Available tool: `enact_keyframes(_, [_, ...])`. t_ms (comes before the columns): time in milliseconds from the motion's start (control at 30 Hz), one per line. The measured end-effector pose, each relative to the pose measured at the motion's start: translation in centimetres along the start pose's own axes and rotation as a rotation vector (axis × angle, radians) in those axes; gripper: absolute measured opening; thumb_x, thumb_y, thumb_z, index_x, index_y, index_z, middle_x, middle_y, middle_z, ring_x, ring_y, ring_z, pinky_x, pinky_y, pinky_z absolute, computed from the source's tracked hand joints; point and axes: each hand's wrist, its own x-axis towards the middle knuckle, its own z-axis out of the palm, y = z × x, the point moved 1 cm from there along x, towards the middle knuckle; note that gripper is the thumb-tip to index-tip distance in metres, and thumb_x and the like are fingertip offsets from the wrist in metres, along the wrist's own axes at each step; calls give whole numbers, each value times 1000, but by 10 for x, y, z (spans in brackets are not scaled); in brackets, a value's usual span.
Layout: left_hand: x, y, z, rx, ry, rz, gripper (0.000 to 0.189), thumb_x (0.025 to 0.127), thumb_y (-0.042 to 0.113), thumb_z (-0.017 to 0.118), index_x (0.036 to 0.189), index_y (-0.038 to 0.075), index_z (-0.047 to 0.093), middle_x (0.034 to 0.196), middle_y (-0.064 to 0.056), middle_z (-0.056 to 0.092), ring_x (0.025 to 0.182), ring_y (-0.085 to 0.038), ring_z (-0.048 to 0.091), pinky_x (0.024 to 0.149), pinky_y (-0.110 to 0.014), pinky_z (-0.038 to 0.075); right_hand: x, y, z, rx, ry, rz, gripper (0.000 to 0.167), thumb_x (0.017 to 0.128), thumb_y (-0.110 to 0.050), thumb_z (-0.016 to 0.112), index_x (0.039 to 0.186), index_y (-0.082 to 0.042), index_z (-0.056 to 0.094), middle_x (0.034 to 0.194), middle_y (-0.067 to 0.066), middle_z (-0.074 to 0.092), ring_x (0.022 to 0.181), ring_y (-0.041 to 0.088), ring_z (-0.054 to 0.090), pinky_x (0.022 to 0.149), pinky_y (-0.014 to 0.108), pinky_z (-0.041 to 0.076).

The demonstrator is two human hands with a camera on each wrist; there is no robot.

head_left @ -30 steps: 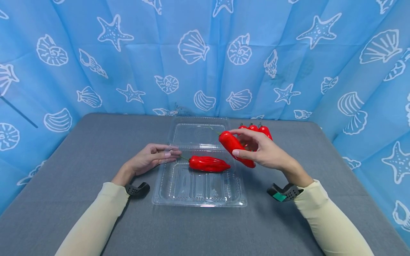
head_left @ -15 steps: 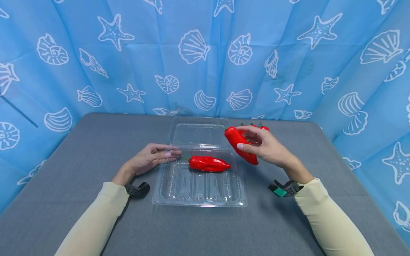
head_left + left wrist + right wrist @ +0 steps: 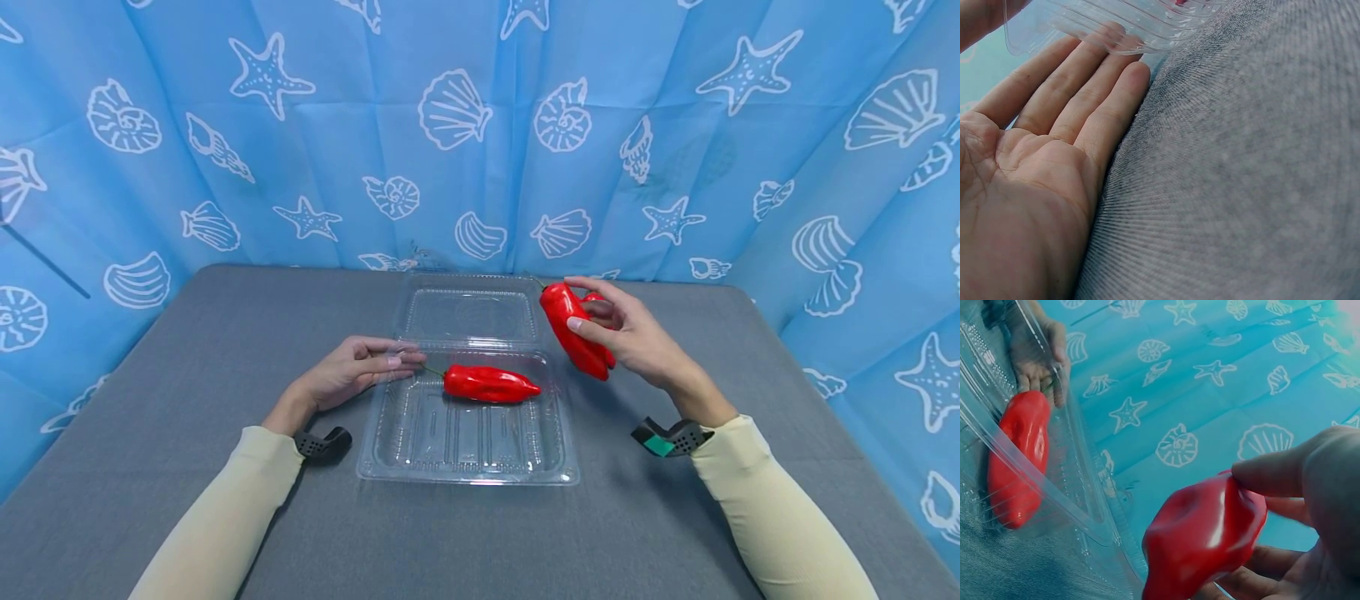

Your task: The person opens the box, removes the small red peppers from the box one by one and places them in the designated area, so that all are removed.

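A clear plastic clamshell container (image 3: pixel 468 479) lies with its lid (image 3: pixel 468 312) folded back toward the curtain. One long red pepper (image 3: pixel 491 384) rests lengthwise across its base, the thin green stem pointing left. My left hand (image 3: pixel 360 368) is at the container's left side; its fingers (image 3: pixel 1094 106) are straight and reach the plastic edge. Right of the container, my right hand (image 3: pixel 626 329) grips a wrinkled red pepper (image 3: pixel 1197 531) between thumb and fingers, held tilted with the stem end up and left. Behind that hand a bit of another red pepper (image 3: pixel 592 297) shows; the others are hidden.
A grey cloth-covered table (image 3: pixel 487 542) lies under everything. At its back edge hangs a blue curtain (image 3: pixel 375 142) with white shells and starfish. Black wrist mounts (image 3: pixel 322 443) sit on both wrists below yellow sleeves (image 3: pixel 765 508).
My right hand has moved right and back with its pepper, away from the container, and now covers most of the peppers behind it. The left hand and container have stayed put.
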Motion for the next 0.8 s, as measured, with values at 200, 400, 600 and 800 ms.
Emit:
enact_keyframes(200, [0, 0, 0, -4, 6, -9, 47, 99, 0, 57, 143, -13, 46, 139, -21, 60, 129, -24, 59, 109, -39, 46, -2, -1, -2, 29, 10, -42, 51, 101, -9, 61, 150, -12, 49, 138, 20, 53, 118, 38, 53, 82, 32, 62])
enact_keyframes(400, [0, 1, 0, -5, 8, -11, 47, 99, -1, 57, 143, -13, 46, 139, -21, 60, 129, -24, 59, 109, -40, 45, -4, -2, -5, -54, 35, -44, 39, 101, -12, 61, 140, -7, 61, 136, 18, 57, 110, 35, 58, 81, 29, 61])
enact_keyframes(600, [0, 0, 0, -12, 2, -7, 47, 99, -2, 56, 143, -14, 46, 139, -21, 60, 129, -24, 59, 110, -41, 45, -4, 0, -8, -55, 51, -41, 40, 101, -15, 62, 140, -8, 59, 137, 15, 56, 110, 32, 59, 82, 30, 61])
enact_keyframes(800, [0, 0, 0, -11, 0, -6, 47, 99, -1, 57, 143, -13, 46, 139, -21, 60, 129, -24, 59, 110, -41, 45, -4, 2, -11, -16, 53, -26, 48, 97, -13, 68, 143, -8, 55, 138, 19, 55, 115, 33, 58, 82, 31, 62])
